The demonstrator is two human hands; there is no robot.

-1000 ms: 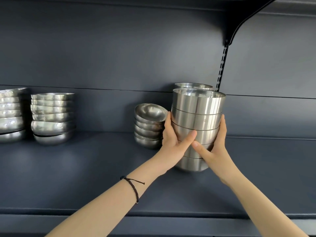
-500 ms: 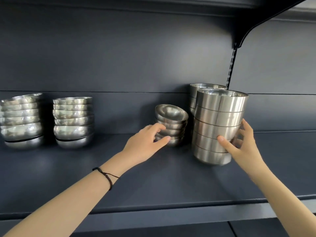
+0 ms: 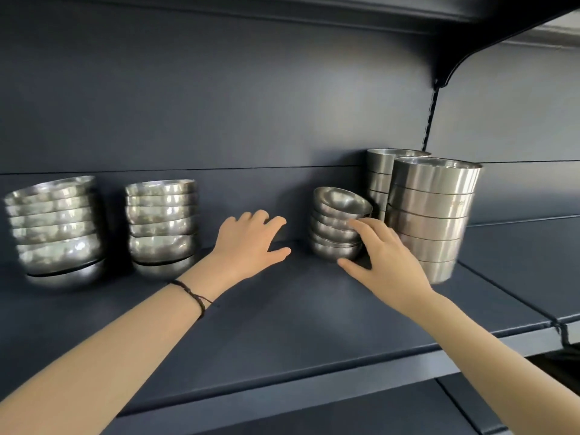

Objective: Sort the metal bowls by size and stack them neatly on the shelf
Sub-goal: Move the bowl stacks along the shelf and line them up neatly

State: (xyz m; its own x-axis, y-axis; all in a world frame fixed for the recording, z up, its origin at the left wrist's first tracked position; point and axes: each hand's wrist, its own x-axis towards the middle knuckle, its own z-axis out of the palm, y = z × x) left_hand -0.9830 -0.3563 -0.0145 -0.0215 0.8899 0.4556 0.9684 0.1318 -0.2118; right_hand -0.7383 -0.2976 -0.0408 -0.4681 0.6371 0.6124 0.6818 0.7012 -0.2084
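Observation:
Several stacks of metal bowls stand on the dark blue shelf [image 3: 282,334]. A stack of small round bowls [image 3: 337,227] sits in the middle, its top bowl tilted. My right hand [image 3: 381,262] touches this stack's right side, fingers spread, thumb low in front. My left hand [image 3: 248,243] hovers open to the left of it, apart from it. A tall stack of straight-sided bowls [image 3: 430,215] stands at the right on the shelf, with a second similar stack [image 3: 378,177] behind it.
Two stacks of wide rounded bowls stand at the left: a larger stack [image 3: 56,227] and a stack beside it [image 3: 161,224]. A bracket and slotted upright [image 3: 431,120] rise behind the tall stacks. An upper shelf overhangs. The shelf's right section begins past a seam [image 3: 558,328].
Both hands let go of the tall straight-sided stack, which now rests on the shelf. My left hand moved left and my right hand came over to the small bowl stack.

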